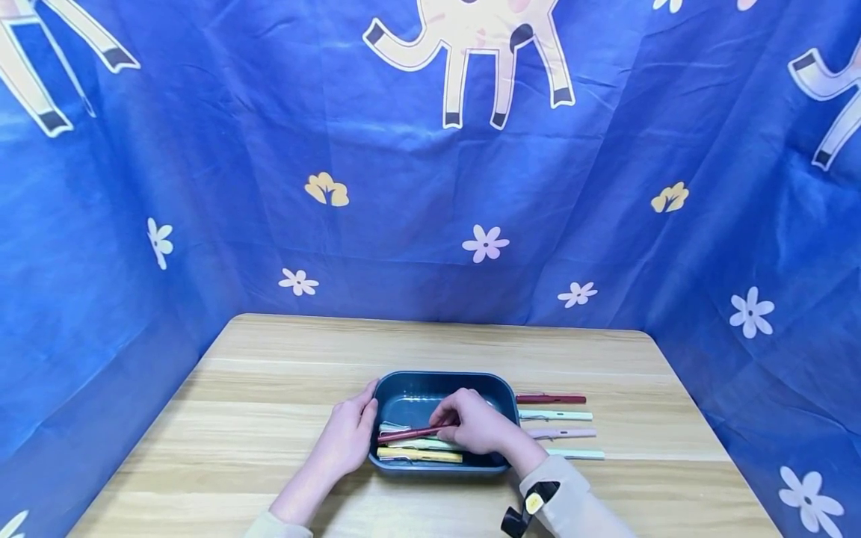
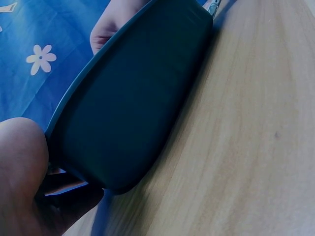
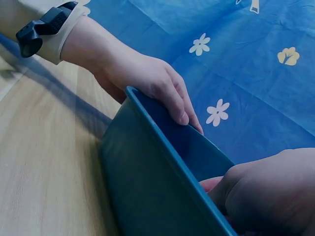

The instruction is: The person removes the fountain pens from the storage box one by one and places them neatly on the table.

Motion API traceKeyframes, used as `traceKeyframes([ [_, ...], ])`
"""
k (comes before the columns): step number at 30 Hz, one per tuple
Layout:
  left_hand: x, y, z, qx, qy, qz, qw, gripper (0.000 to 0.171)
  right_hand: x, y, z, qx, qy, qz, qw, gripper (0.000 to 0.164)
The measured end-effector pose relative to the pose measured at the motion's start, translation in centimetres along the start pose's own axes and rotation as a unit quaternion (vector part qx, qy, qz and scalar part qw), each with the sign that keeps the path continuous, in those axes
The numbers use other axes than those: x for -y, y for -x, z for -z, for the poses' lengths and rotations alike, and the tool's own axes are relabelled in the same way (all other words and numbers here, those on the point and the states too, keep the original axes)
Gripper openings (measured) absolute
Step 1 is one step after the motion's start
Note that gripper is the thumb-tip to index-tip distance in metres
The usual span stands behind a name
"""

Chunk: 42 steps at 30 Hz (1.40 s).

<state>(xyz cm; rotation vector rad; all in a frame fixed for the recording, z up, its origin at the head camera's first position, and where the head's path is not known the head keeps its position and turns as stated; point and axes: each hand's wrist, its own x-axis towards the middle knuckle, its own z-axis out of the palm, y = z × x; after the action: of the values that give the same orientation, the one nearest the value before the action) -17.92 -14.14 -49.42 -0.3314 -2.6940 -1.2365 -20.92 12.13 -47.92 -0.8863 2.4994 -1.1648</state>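
Note:
A dark teal rectangular box (image 1: 413,403) stands on the table. My left hand (image 1: 346,433) grips its left end, the thumb over the rim and the fingers along the outer wall. Inside the box, my right hand (image 1: 479,424) pinches a dark red pen (image 1: 409,434) by its right end, and the pen points left. Below it lie a yellow pen (image 1: 420,455) along the near wall, a light green pen (image 1: 430,444) and a pale bluish pen (image 1: 393,427), mostly covered. In the left wrist view the box's wall (image 2: 133,98) hides the inside.
To the right of the box, pens lie in a column: dark red (image 1: 551,399), mint green (image 1: 557,415), lilac (image 1: 563,433) and pale turquoise (image 1: 578,453). My right forearm crosses the lower ones. A blue patterned curtain (image 1: 403,224) surrounds the wooden table (image 1: 269,373).

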Motion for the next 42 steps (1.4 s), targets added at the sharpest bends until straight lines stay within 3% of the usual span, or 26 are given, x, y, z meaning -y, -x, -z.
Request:
traceKeyframes([
  [13, 0.1, -0.2, 0.1, 0.002, -0.007, 0.0, 1.0, 0.045, 0.1, 0.3, 0.6, -0.073, -0.063, 0.001, 0.995, 0.011],
  [22, 0.0, 0.0, 0.1, 0.005, -0.005, 0.002, 1.0, 0.045, 0.2, 1.0, 1.1, -0.107, -0.158, -0.013, 0.982, 0.009],
  [30, 0.1, -0.1, -0.1, 0.0, -0.006, -0.002, 1.0, 0.044, 0.1, 2.3, 2.3, -0.139, -0.161, -0.017, 0.977, 0.013],
  [37, 0.0, 0.0, 0.0, 0.001, -0.004, 0.0, 1.0, 0.045, 0.1, 3.5, 3.4, -0.153, -0.224, -0.008, 0.963, 0.015],
  [42, 0.0, 0.0, 0.0, 0.001, -0.004, -0.001, 1.0, 0.045, 0.1, 4.6, 4.1, -0.176, -0.229, 0.003, 0.957, 0.016],
])
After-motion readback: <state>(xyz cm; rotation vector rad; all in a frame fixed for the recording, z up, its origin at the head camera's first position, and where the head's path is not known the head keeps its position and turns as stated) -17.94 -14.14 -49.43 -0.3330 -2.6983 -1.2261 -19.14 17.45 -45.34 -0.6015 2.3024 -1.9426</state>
